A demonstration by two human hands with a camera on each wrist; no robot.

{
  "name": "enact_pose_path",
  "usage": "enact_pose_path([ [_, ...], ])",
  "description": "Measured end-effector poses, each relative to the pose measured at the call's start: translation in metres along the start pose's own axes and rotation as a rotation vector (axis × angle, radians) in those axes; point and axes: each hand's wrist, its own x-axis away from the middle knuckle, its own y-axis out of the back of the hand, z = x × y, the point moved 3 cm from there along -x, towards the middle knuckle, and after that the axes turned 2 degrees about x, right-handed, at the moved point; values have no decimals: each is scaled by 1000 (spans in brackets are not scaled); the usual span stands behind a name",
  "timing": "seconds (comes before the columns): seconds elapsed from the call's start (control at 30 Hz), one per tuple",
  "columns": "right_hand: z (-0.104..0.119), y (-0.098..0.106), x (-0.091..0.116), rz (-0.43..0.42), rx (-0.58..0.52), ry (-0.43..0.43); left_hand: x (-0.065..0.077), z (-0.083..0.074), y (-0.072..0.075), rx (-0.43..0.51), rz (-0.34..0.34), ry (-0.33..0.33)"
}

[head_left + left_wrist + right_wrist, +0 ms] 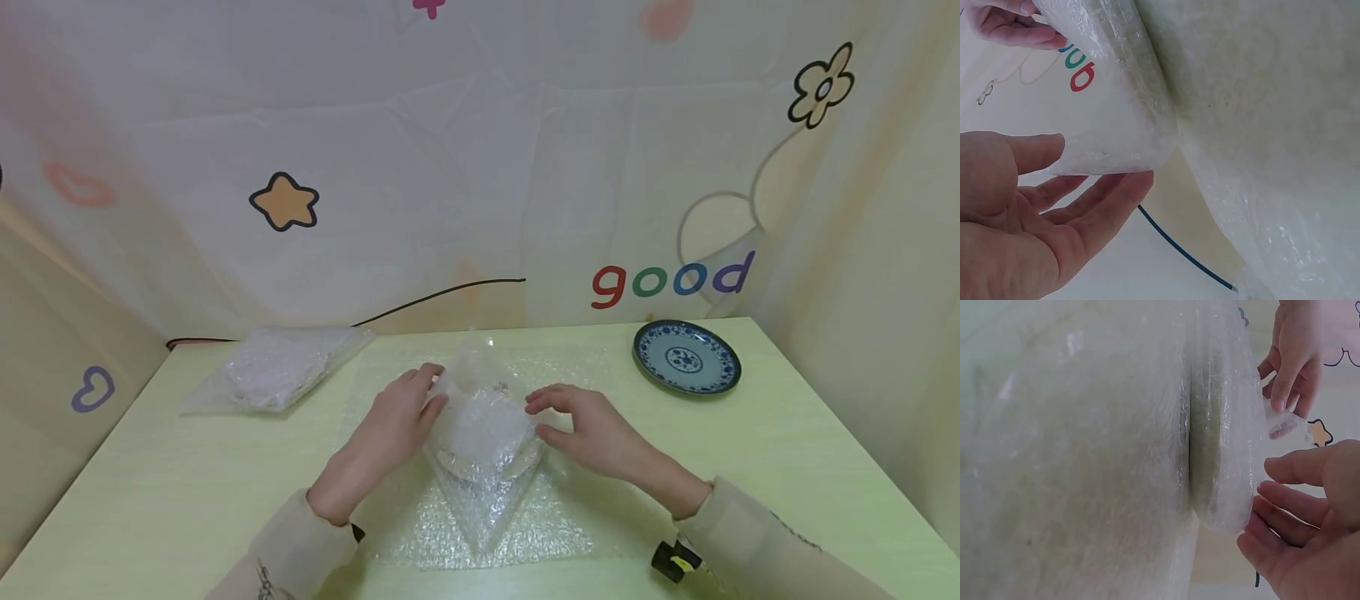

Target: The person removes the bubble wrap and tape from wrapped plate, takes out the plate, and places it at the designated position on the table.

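Bubble wrap (483,425) sits mid-way on the counter (765,467), partly folded; its twelve-o'clock flap (471,367) looks unfinished. Left hand (393,417) and right hand (592,429) touch it, grip spread. Two o'clock: bare blue plate (686,358).

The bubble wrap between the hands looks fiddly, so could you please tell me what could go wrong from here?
The folded bubble wrap might spring open, since no tape shows on it. The patterned plate beyond the right hand, lying unwrapped, could perhaps chip if an arm knocked it.

Gap between right fingers (557,398) and plate (686,359)
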Motion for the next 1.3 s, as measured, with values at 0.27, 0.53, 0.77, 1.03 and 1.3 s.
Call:
enact_pose_path([
  [0.27, -3, -5, 1, 80, 40, 22, -2, 7, 3, 26, -2, 23],
  [0.53, -2, -6, 2, 122, 74, 54, -4, 13, 6, 45, -13, 40],
  [0.77, -2, -6, 3, 155, 82, 74, -5, 16, 11, 5, -13, 85],
  [1.03, -3, -7, 3, 173, 82, 89, -4, 21, 15, -60, -9, 153],
  [1.3, -4, -7, 4, 171, 91, 100, 1, 16, 21, -142, -112, 153],
])
